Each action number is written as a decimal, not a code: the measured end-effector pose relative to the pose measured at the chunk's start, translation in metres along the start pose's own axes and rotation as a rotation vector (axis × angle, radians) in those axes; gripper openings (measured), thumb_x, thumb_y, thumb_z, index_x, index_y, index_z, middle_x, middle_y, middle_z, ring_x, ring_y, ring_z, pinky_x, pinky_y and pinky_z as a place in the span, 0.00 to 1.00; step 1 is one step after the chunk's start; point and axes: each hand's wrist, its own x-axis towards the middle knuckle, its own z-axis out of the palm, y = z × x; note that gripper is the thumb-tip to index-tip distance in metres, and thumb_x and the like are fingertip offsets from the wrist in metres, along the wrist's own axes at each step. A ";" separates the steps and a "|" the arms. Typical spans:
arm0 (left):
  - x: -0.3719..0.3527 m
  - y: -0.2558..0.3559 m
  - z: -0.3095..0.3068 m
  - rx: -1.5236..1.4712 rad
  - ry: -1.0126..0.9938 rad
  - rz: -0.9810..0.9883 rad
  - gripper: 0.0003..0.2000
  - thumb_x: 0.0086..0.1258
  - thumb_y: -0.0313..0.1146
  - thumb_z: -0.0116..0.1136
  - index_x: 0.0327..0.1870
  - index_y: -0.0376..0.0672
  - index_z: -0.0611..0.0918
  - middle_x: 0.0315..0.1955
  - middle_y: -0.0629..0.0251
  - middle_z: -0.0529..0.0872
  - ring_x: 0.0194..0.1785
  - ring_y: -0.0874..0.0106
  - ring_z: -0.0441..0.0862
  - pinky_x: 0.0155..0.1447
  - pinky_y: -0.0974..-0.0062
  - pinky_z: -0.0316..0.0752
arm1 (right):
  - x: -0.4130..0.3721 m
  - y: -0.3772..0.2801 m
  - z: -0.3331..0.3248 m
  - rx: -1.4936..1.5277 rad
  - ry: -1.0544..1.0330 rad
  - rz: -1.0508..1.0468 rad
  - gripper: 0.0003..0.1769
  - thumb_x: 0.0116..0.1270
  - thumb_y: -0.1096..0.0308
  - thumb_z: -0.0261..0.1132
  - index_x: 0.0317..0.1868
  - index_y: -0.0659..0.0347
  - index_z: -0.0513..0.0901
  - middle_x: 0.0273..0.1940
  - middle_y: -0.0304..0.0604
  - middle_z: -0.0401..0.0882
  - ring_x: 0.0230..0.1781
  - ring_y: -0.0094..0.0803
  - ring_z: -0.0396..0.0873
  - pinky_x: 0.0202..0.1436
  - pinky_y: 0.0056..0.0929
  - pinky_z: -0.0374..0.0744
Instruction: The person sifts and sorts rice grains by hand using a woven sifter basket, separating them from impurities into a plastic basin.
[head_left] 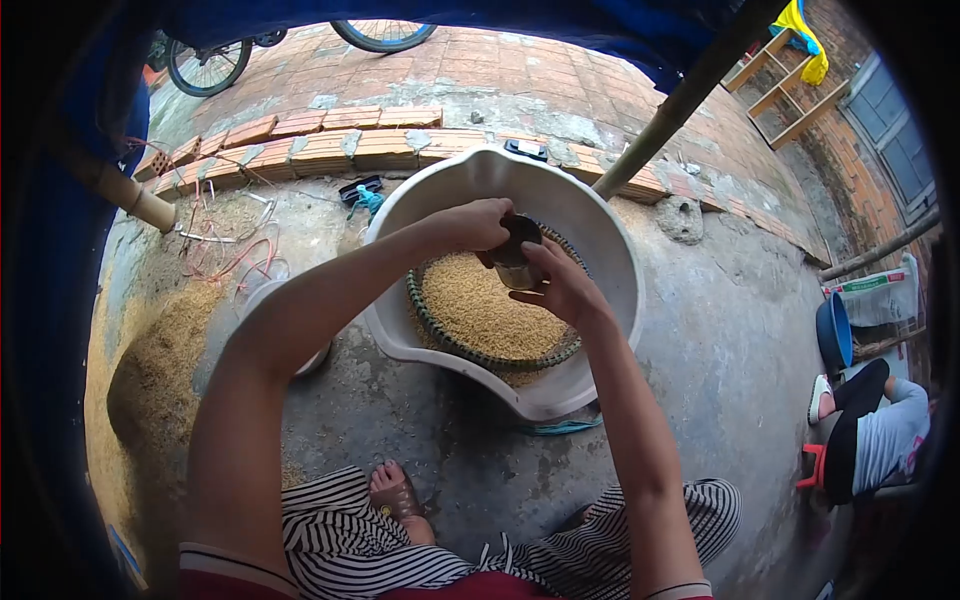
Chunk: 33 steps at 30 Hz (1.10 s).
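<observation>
A large pale basin stands on the concrete floor in front of me. Inside it rests a round woven basket that holds a heap of golden grain. Over the basket's far side, my left hand has its fingers closed at the dark top of a small metal container. My right hand grips the same container from the right, with thumb and fingers around its side. What is inside the container cannot be made out.
Loose grain lies on the floor at the left. A low brick edge runs behind the basin. Bamboo poles slant at the upper right. A seated person and a blue basin are at the right.
</observation>
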 end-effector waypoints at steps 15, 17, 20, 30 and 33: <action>0.022 -0.117 0.059 0.941 -0.405 -0.203 0.58 0.24 0.56 0.75 0.61 0.36 0.58 0.59 0.44 0.60 0.65 0.52 0.54 0.65 0.62 0.56 | 0.032 0.082 -0.047 -1.562 0.562 -0.178 0.40 0.42 0.70 0.71 0.58 0.53 0.61 0.53 0.56 0.57 0.56 0.54 0.59 0.52 0.41 0.72; 0.023 -0.126 0.068 0.872 -0.401 -0.211 0.57 0.24 0.54 0.76 0.60 0.34 0.59 0.58 0.44 0.60 0.64 0.52 0.55 0.65 0.62 0.57 | 0.031 0.088 -0.039 -1.596 0.570 -0.094 0.39 0.42 0.71 0.70 0.56 0.53 0.60 0.52 0.57 0.57 0.54 0.53 0.61 0.50 0.43 0.73; 0.021 -0.118 0.080 0.757 -0.411 -0.283 0.54 0.25 0.46 0.77 0.57 0.30 0.60 0.56 0.41 0.61 0.62 0.53 0.61 0.62 0.65 0.63 | 0.024 0.084 -0.024 -1.469 0.613 0.049 0.40 0.41 0.68 0.71 0.57 0.54 0.60 0.52 0.59 0.57 0.54 0.52 0.60 0.50 0.43 0.73; 0.018 -0.082 0.080 0.354 -0.370 -0.367 0.41 0.31 0.40 0.73 0.49 0.27 0.69 0.36 0.48 0.81 0.42 0.60 0.80 0.45 0.71 0.76 | 0.023 0.087 -0.024 -1.047 0.380 0.028 0.37 0.45 0.60 0.71 0.57 0.60 0.67 0.45 0.55 0.74 0.51 0.45 0.71 0.51 0.39 0.72; -0.002 -0.040 0.055 0.436 -0.289 -0.279 0.43 0.34 0.38 0.72 0.54 0.26 0.66 0.43 0.46 0.78 0.48 0.62 0.78 0.47 0.71 0.75 | 0.001 0.053 -0.016 -0.009 0.135 0.202 0.21 0.52 0.72 0.63 0.48 0.64 0.69 0.39 0.43 0.71 0.40 0.30 0.72 0.40 0.28 0.79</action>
